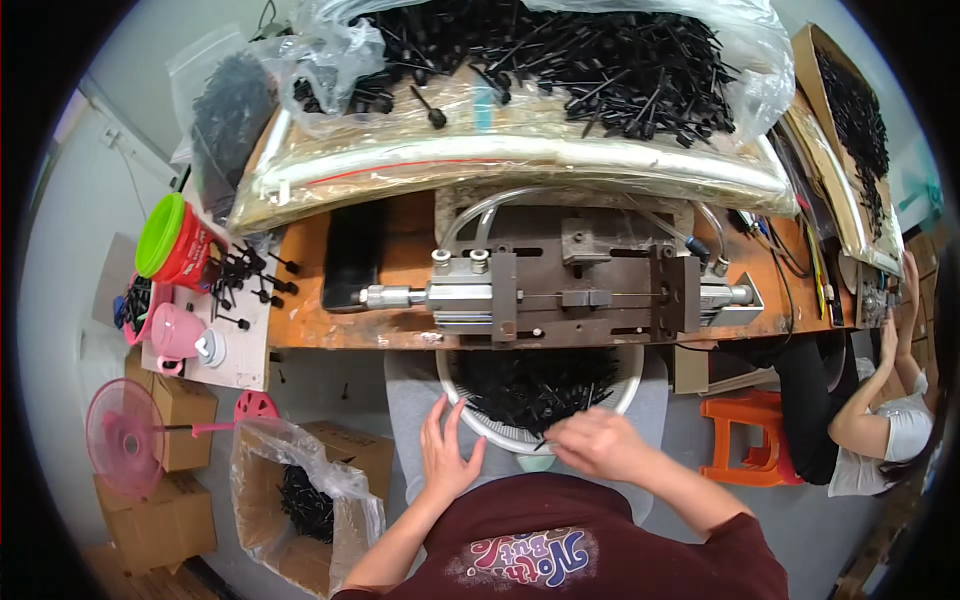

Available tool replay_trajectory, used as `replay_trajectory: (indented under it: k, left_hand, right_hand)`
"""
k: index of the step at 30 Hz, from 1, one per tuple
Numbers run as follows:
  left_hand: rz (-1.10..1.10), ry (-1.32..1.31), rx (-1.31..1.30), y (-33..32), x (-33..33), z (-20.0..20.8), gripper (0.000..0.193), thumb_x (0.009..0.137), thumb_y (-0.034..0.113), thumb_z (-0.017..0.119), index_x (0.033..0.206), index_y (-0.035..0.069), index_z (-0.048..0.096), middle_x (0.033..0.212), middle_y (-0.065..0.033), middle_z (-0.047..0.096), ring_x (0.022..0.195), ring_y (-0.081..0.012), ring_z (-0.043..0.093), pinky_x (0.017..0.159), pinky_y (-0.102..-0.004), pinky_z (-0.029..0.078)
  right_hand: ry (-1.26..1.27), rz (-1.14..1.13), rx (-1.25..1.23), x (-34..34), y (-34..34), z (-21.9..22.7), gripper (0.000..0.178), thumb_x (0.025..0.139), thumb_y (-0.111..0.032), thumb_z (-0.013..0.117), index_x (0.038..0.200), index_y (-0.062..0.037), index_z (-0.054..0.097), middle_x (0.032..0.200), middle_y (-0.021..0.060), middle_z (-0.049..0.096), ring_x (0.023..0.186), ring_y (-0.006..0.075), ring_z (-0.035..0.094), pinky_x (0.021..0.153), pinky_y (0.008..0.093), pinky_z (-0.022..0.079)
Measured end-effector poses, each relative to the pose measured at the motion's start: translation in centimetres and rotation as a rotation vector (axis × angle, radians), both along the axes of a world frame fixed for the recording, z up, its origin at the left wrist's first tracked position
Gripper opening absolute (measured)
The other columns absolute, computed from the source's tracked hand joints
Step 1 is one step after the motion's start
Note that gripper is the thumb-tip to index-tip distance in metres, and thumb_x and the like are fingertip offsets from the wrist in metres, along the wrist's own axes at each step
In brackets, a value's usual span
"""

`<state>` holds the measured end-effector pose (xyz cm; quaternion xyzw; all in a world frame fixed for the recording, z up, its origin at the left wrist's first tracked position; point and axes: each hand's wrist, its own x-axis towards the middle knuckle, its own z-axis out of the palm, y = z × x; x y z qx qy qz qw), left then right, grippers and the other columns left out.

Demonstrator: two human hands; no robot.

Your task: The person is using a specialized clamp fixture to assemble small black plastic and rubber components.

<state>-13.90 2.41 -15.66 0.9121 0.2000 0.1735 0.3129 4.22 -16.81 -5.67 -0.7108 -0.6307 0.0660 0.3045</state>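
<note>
A round white basket (636, 385) sits between my knees under the table edge, filled with thin black stemmed parts (530, 385). My left hand (450, 450) rests against the basket's near left rim, fingers spread, nothing in them. Over the near right rim, my right hand (602, 445) has its fingers pinched together. The dark end of a black stemmed part shows at those fingertips; most of it is hidden. Just beyond the basket, a metal fixture (585, 265) with air cylinders (462, 300) is fixed on the wooden table, a small block at its centre.
Above the fixture, a plastic-wrapped tray (400, 165) bears a large heap of black parts. At left are a red bucket (185, 250), a pink mug (175, 332), a fan (125, 435) and a lined carton (375, 460). Another person (880, 430) works at right, beside an orange stool (742, 435).
</note>
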Motion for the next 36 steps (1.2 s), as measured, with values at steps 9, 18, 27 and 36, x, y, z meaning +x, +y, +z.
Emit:
replay_trajectory:
  k: [9,18,27,36]
  left_hand:
    - [0.004,-0.011,-0.018,0.2,0.5,0.0,0.069,0.076,0.010,0.071,0.138,0.002,0.040,0.141,-0.0234,0.037,0.129,-0.0413,0.039,0.107,-0.0472,0.033]
    - [0.011,-0.017,-0.034,0.1,0.4,-0.2,0.069,0.077,0.010,0.071,0.137,0.002,0.040,0.140,-0.0237,0.037,0.126,-0.0403,0.042,0.106,-0.0464,0.035]
    - [-0.011,-0.020,0.004,0.3,0.5,-0.5,0.069,0.076,0.007,0.070,0.137,0.000,0.040,0.137,-0.0213,0.040,0.107,-0.0309,0.056,0.099,-0.0431,0.041]
    - [0.002,-0.030,-0.091,0.2,0.4,-0.9,0.067,0.077,0.011,0.070,0.138,0.002,0.041,0.136,-0.0193,0.042,0.108,-0.0306,0.055,0.098,-0.0449,0.040]
  right_hand:
    - [-0.627,-0.419,0.433,15.7,6.0,17.5,0.026,0.073,0.001,0.068,0.098,-0.0053,0.065,0.090,0.0072,0.065,0.081,0.0259,0.064,0.068,0.0336,0.052]
    - [-0.837,-0.470,-0.101,23.6,12.0,18.4,0.031,0.070,0.004,0.063,0.100,-0.0032,0.061,0.096,0.0119,0.067,0.092,0.0321,0.067,0.073,0.0419,0.056]
    - [-0.713,-0.529,-0.344,22.2,14.1,19.8,0.042,0.068,-0.004,0.070,0.109,-0.0083,0.064,0.111,0.0084,0.066,0.102,0.0293,0.064,0.084,0.0403,0.054]
    - [-0.783,-0.461,-0.198,22.4,11.9,20.6,0.037,0.076,-0.013,0.073,0.111,-0.0041,0.064,0.106,0.0113,0.065,0.104,0.0302,0.062,0.090,0.0400,0.051]
